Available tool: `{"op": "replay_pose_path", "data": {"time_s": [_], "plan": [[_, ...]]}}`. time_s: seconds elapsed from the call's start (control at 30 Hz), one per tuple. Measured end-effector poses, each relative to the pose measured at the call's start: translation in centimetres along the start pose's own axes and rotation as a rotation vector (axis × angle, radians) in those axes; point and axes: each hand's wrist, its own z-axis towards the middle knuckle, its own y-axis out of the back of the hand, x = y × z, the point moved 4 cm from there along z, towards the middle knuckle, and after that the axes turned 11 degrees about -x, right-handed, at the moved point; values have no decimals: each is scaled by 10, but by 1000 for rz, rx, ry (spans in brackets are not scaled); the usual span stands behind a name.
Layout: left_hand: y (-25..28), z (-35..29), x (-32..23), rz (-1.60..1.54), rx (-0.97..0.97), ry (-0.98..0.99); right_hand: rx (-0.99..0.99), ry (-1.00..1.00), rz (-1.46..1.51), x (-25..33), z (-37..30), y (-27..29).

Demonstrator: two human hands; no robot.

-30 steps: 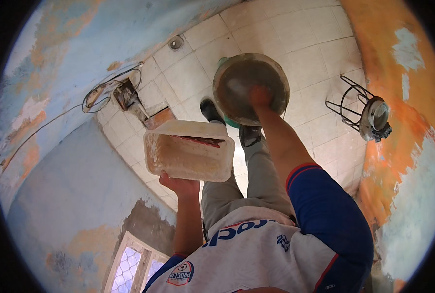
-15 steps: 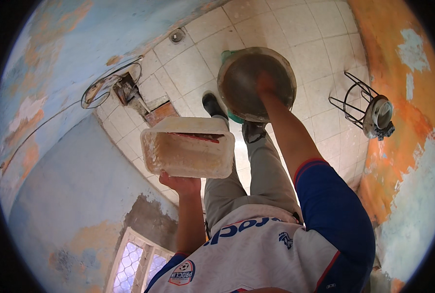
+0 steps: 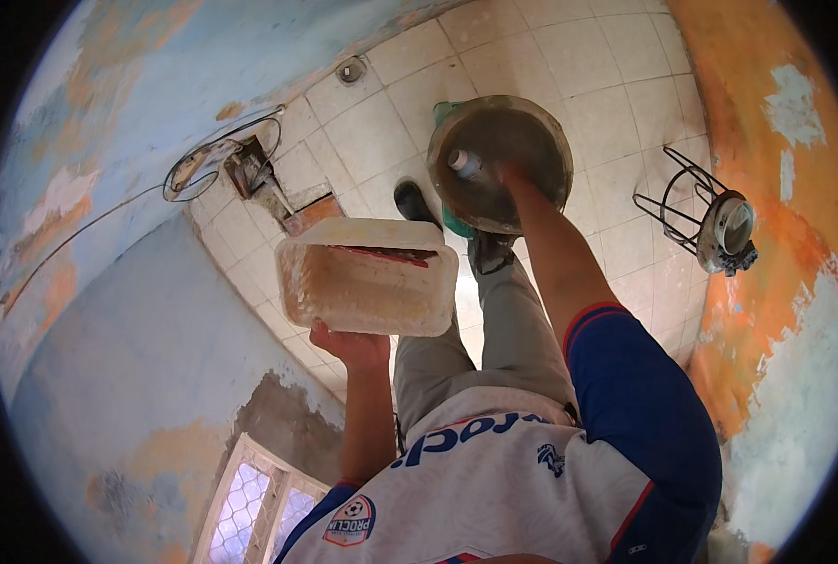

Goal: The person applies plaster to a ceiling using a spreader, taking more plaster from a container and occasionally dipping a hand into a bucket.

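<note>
The left hand (image 3: 358, 347) grips the near edge of a cream, rounded-rectangular tub (image 3: 367, 296), fingers closed around it; its smeared walls look like plastic, and a red strip (image 3: 381, 256) lies along its far inside. Rightward, the right hand (image 3: 513, 176) reaches into a round, dark, dull-rimmed basin (image 3: 476, 214); its grip cannot be told. A pale, roundish piece (image 3: 463, 163) sits just left of it.

Patchy blue wall (image 3: 127, 320) rises left of the hands, cream tiles (image 3: 612, 122) spread beyond them, and scuffed orange wall (image 3: 748, 94) stands rightmost.

Looped cable (image 3: 170, 183) lies beyond-left of the left hand; the tub hides floor below; a black-legged stand (image 3: 675, 202) is well right of the right hand.
</note>
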Motion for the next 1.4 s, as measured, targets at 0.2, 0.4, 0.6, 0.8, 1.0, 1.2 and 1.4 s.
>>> {"op": "replay_pose_path", "data": {"time_s": [0.2,0.4,0.6,0.8,1.0,1.2,1.4], "plan": [[-3,-12,-13,-8,38,0,-117,100,18,-8,-11,26],[-3,-21,-22,3,-12,-18,-7,14,111,-5,-50,53],[-13,-22,-18,61,-41,-38,-297,-39,285,26,-107,95],[-5,-16,-8,38,-101,23,-300,179,351,55,-104,78],[-17,-6,-8,98,-38,16,-242,229,635,-6,-26,5],[2,-21,-7,65,-94,-33,-194,463,36,38,-65,42],[3,-13,-4,67,-86,-20,-250,274,120,39,-66,37]]}}
